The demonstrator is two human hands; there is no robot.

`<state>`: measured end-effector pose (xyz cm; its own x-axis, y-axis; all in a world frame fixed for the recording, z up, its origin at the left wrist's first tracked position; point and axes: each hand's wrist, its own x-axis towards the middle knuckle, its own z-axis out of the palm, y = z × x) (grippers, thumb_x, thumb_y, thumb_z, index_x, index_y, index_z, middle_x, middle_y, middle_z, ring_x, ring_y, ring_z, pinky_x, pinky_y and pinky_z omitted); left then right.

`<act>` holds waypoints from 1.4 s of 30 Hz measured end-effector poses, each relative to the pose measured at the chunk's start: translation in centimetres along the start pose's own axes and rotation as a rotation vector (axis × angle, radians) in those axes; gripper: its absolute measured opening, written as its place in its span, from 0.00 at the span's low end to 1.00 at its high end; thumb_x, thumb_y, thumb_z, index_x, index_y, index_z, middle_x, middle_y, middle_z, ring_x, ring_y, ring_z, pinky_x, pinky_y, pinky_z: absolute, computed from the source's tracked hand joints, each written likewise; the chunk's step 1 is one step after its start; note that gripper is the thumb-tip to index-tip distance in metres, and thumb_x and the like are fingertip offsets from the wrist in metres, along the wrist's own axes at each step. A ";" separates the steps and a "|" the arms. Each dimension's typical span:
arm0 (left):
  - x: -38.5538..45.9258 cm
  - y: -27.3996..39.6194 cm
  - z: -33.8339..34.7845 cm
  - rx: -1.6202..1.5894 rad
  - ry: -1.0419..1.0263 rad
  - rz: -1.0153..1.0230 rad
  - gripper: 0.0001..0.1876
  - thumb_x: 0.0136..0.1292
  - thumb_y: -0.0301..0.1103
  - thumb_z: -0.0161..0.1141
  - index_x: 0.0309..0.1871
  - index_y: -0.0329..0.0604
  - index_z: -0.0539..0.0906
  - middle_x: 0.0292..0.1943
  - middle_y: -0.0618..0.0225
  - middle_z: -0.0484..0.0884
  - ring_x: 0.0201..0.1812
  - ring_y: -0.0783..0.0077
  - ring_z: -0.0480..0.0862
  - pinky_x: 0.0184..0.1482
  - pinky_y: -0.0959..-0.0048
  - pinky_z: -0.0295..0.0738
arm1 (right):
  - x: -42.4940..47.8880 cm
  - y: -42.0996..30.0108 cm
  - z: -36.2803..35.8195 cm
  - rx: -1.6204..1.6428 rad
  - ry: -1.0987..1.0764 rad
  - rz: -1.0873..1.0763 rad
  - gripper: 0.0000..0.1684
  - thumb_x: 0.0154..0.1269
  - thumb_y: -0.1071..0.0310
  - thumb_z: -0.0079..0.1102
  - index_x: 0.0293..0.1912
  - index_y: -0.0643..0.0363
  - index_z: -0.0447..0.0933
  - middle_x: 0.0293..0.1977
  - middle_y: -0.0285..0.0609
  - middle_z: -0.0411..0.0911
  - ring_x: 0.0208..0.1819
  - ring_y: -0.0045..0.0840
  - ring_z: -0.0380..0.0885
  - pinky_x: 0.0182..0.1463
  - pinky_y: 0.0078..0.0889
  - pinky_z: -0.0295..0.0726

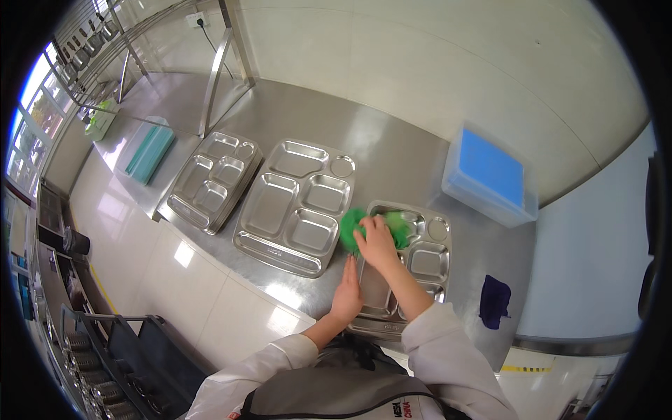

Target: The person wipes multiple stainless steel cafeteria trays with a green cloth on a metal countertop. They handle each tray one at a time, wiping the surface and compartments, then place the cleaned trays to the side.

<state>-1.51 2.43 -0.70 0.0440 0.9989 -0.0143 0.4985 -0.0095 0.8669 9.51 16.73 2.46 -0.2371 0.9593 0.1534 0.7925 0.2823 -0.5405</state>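
Observation:
My right hand presses a green cloth against the upper left of a stainless steel compartment tray. Part of the cloth spreads over the tray's top compartment, blurred. At the tray's left edge is my left hand, its fingers straight and close together; whether it grips the rim is not clear. Both forearms and the right hand hide parts of the tray. To the left lies another steel compartment tray, and beyond it a stack of similar trays.
On the steel table are a clear plastic box with a blue lid or contents, a dark purple cloth and a teal-topped container. A metal rack stands at the back left. A black cart holds metal items below left.

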 end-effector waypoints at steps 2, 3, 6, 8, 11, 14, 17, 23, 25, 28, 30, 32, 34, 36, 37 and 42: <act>-0.3 -0.9 -0.3 -0.074 0.026 -0.044 0.36 0.66 0.23 0.49 0.75 0.33 0.48 0.70 0.36 0.59 0.68 0.36 0.64 0.67 0.56 0.64 | -2.4 -0.1 -2.3 0.113 -0.109 -0.165 0.16 0.59 0.62 0.62 0.44 0.57 0.74 0.44 0.49 0.75 0.48 0.46 0.74 0.52 0.52 0.74; -0.4 -0.5 -0.5 -0.084 0.034 -0.037 0.35 0.66 0.22 0.49 0.75 0.34 0.49 0.69 0.37 0.60 0.67 0.37 0.65 0.66 0.56 0.65 | -2.4 2.1 -3.8 -0.082 -0.099 -0.128 0.16 0.58 0.64 0.61 0.45 0.58 0.74 0.45 0.49 0.75 0.48 0.46 0.73 0.52 0.52 0.73; -0.4 0.2 -0.5 -0.068 0.081 0.040 0.34 0.66 0.21 0.48 0.75 0.36 0.51 0.68 0.38 0.63 0.65 0.37 0.67 0.65 0.56 0.67 | -1.3 7.0 -7.0 -0.523 -0.036 -0.030 0.16 0.55 0.70 0.58 0.46 0.59 0.73 0.47 0.50 0.73 0.49 0.46 0.72 0.53 0.51 0.72; -0.1 0.0 -0.3 -0.042 0.055 0.052 0.35 0.63 0.19 0.48 0.74 0.33 0.50 0.69 0.39 0.62 0.68 0.40 0.65 0.66 0.57 0.65 | -0.2 5.8 -5.5 -0.609 0.072 0.034 0.17 0.53 0.73 0.56 0.46 0.59 0.72 0.48 0.51 0.72 0.49 0.46 0.71 0.54 0.50 0.70; 0.2 0.4 -0.2 0.014 0.043 0.035 0.35 0.63 0.19 0.47 0.74 0.33 0.50 0.69 0.39 0.62 0.67 0.40 0.66 0.65 0.57 0.66 | 1.1 2.3 0.5 -0.109 0.135 -0.022 0.18 0.53 0.80 0.51 0.47 0.63 0.70 0.52 0.55 0.67 0.52 0.53 0.69 0.55 0.48 0.71; 0.0 -0.3 -0.5 0.003 0.085 0.050 0.35 0.64 0.19 0.47 0.74 0.34 0.51 0.69 0.39 0.62 0.67 0.39 0.66 0.64 0.57 0.68 | -0.6 -0.5 -1.0 0.320 -0.125 -0.022 0.16 0.56 0.78 0.54 0.46 0.57 0.73 0.49 0.52 0.70 0.56 0.47 0.70 0.53 0.45 0.75; -0.2 0.3 -0.8 -0.025 0.067 0.043 0.34 0.64 0.19 0.47 0.74 0.34 0.51 0.69 0.40 0.62 0.67 0.39 0.66 0.64 0.56 0.67 | -3.8 4.5 -6.1 0.042 -0.199 -0.209 0.15 0.56 0.76 0.56 0.44 0.55 0.77 0.49 0.51 0.72 0.55 0.43 0.71 0.54 0.43 0.75; -0.1 0.0 -0.4 -0.043 0.101 0.066 0.33 0.64 0.19 0.48 0.74 0.34 0.54 0.68 0.41 0.64 0.66 0.39 0.67 0.66 0.57 0.66 | -4.6 12.0 -9.3 -0.360 0.203 0.121 0.17 0.56 0.77 0.55 0.46 0.56 0.79 0.51 0.52 0.71 0.51 0.49 0.71 0.52 0.48 0.76; -0.2 0.0 -0.5 -0.045 0.086 0.034 0.34 0.64 0.19 0.48 0.74 0.34 0.54 0.68 0.41 0.64 0.66 0.39 0.67 0.66 0.57 0.66 | -5.2 12.0 -9.7 -0.376 0.077 0.094 0.18 0.56 0.78 0.55 0.47 0.55 0.79 0.51 0.53 0.70 0.50 0.50 0.71 0.52 0.48 0.75; 0.1 -0.2 -0.8 -0.023 0.074 0.072 0.34 0.64 0.19 0.48 0.74 0.34 0.53 0.69 0.41 0.63 0.66 0.39 0.67 0.65 0.57 0.66 | -5.7 11.9 -13.2 -0.424 -0.002 0.184 0.20 0.56 0.79 0.54 0.49 0.54 0.79 0.50 0.53 0.71 0.49 0.49 0.72 0.54 0.47 0.74; 0.0 0.0 -0.6 -0.014 0.066 0.087 0.34 0.64 0.19 0.47 0.74 0.33 0.52 0.69 0.41 0.63 0.66 0.40 0.67 0.65 0.56 0.67 | -4.4 13.0 -12.2 -0.408 0.101 0.082 0.19 0.56 0.79 0.54 0.48 0.54 0.80 0.50 0.53 0.71 0.50 0.49 0.71 0.55 0.47 0.73; 0.0 0.2 -0.8 -0.010 0.069 0.062 0.34 0.64 0.19 0.47 0.74 0.34 0.53 0.69 0.41 0.63 0.66 0.40 0.67 0.65 0.56 0.67 | -3.1 13.2 -9.5 -0.375 0.184 0.014 0.15 0.57 0.75 0.57 0.45 0.53 0.80 0.49 0.49 0.72 0.48 0.47 0.72 0.53 0.44 0.75; -0.2 -0.1 -0.9 0.008 0.092 0.068 0.34 0.64 0.20 0.47 0.74 0.34 0.53 0.69 0.41 0.63 0.66 0.40 0.67 0.65 0.56 0.67 | -4.3 13.1 -9.4 -0.225 0.087 -0.039 0.16 0.56 0.75 0.58 0.45 0.53 0.80 0.49 0.48 0.73 0.48 0.46 0.73 0.53 0.45 0.74; -0.1 -0.1 -0.7 -0.005 0.089 0.076 0.33 0.64 0.20 0.48 0.74 0.34 0.53 0.69 0.41 0.63 0.66 0.40 0.67 0.65 0.56 0.67 | -6.5 14.0 -11.9 -0.027 -0.078 0.018 0.17 0.53 0.74 0.61 0.46 0.54 0.80 0.49 0.47 0.73 0.48 0.45 0.73 0.54 0.45 0.75; 0.0 0.0 -0.6 -0.017 0.083 0.071 0.33 0.64 0.20 0.48 0.74 0.34 0.53 0.69 0.41 0.63 0.66 0.40 0.68 0.65 0.56 0.66 | -7.5 13.8 -13.5 -0.079 -0.167 0.079 0.17 0.54 0.73 0.61 0.46 0.53 0.80 0.49 0.46 0.73 0.48 0.45 0.74 0.54 0.44 0.75; -0.1 -0.1 -0.3 -0.014 0.105 0.076 0.33 0.64 0.20 0.48 0.73 0.35 0.55 0.68 0.42 0.64 0.67 0.41 0.67 0.66 0.57 0.66 | -10.1 8.8 -11.0 -0.481 -0.177 0.177 0.11 0.57 0.63 0.59 0.41 0.52 0.81 0.49 0.49 0.73 0.50 0.43 0.75 0.52 0.44 0.77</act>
<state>-1.84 2.33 -0.63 -0.0104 0.9946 0.1037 0.4852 -0.0857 0.8702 25.12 9.58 5.24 -0.1347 0.9884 -0.0699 0.9868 0.1275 -0.0996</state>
